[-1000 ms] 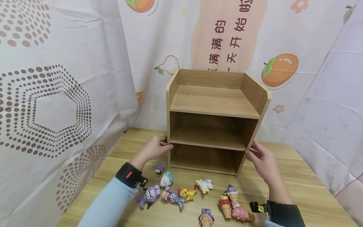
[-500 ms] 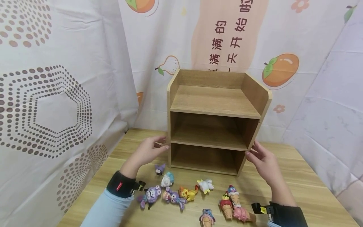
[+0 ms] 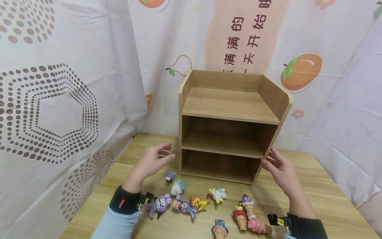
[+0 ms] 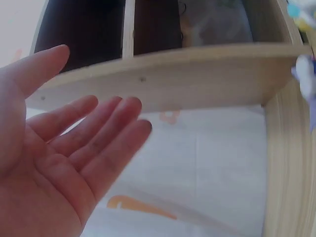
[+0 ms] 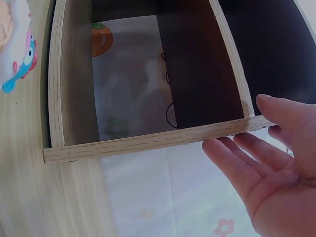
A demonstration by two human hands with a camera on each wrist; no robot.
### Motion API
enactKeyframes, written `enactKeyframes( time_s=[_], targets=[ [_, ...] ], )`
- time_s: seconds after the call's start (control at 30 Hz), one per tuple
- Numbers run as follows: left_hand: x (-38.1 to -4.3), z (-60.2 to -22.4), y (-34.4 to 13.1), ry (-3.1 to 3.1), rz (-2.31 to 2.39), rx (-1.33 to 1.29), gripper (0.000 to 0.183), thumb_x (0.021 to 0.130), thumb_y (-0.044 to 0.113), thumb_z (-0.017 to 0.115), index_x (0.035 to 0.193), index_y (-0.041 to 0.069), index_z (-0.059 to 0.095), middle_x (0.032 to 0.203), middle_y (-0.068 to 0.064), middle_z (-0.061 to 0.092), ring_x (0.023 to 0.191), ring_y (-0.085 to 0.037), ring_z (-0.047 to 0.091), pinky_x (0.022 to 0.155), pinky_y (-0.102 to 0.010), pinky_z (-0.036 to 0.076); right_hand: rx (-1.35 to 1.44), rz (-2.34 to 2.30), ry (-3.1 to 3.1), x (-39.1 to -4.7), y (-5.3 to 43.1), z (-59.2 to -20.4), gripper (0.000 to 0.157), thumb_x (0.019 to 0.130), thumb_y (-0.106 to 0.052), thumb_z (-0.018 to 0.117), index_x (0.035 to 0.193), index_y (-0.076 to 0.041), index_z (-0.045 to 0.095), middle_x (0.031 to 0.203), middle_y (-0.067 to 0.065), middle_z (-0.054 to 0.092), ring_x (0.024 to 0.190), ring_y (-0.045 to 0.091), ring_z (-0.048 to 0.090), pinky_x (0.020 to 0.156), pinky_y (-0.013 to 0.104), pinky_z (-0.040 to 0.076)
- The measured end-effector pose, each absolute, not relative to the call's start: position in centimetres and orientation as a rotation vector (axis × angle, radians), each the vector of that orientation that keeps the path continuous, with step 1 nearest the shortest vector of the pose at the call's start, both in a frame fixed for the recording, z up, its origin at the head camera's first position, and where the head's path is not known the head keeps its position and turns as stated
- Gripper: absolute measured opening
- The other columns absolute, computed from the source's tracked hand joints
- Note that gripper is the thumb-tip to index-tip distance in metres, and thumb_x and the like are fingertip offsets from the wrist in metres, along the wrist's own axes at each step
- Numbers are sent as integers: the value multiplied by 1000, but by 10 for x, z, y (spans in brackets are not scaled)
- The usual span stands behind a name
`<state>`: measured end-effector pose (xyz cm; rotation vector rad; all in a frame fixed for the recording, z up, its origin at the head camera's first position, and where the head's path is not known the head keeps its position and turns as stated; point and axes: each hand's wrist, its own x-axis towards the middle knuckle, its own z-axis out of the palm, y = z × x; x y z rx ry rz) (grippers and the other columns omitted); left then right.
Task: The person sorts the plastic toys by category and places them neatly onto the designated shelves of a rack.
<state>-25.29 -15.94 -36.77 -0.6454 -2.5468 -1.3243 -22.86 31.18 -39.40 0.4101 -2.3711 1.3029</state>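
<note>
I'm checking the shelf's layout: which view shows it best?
The head view: it shows the shelf nearly whole, from the front, with all three levels. The left wrist view catches only a cropped part near its left side; the right wrist view, only a cropped part near its right side.

Left arm (image 3: 114, 224): one; pale-blue sleeve, black wristband (image 3: 123, 200); reaching forward, inside the left edge of the tabletop (image 3: 325, 186).
Left hand (image 3: 153, 161): one; raised, palm inward, fingers relaxed and slightly bent, thumb apart.
Right arm (image 3: 299, 204): one; black wristband; angled forward and inward, inside the right edge.
Right hand (image 3: 283, 169): one; palm inward, fingers extended, gently bent, thumb apart.
</note>
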Motion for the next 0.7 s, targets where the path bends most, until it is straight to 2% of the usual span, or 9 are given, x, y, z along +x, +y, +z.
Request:
enactKeyframes(
  time_s=[0.27, 0.4, 0.5, 0.7],
  targets=[
    [-250, -363, -177, -2673, -1181, -638, 53, 95, 27, 73, 140, 4, 59, 134, -16, 64, 111, -31, 66, 97, -48, 55, 376, 1255, -2402, -228, 314, -393, 69, 99, -12, 68, 158, -6, 34, 145, 32, 49, 112, -10, 52, 77, 11, 54],
    [-246, -363, -183, -2818, -1064, -679, 50, 94, 26, 74, 138, 4, 61, 129, -15, 67, 103, -26, 68, 87, -42, 60, 370, 1254, -2408, -227, 315, -394, 69, 99, -12, 69, 159, -7, 34, 145, 32, 49, 111, -12, 51, 77, 10, 54],
    [-243, -365, -185, -2932, -990, -766, 44, 91, 25, 77, 129, 4, 67, 117, -12, 71, 95, -20, 69, 79, -35, 60, 378, 1268, -2403, -227, 315, -394, 69, 99, -11, 68, 159, -7, 34, 145, 33, 48, 111, -13, 51, 77, 11, 54],
    [-239, -371, -175, -3033, -968, -897, 32, 86, 15, 78, 114, 2, 70, 97, -5, 70, 89, -20, 65, 75, -37, 59, 392, 1276, -2397, -227, 314, -392, 69, 99, -11, 68, 158, -5, 33, 145, 33, 48, 111, -12, 51, 78, 11, 54]
  ],
)
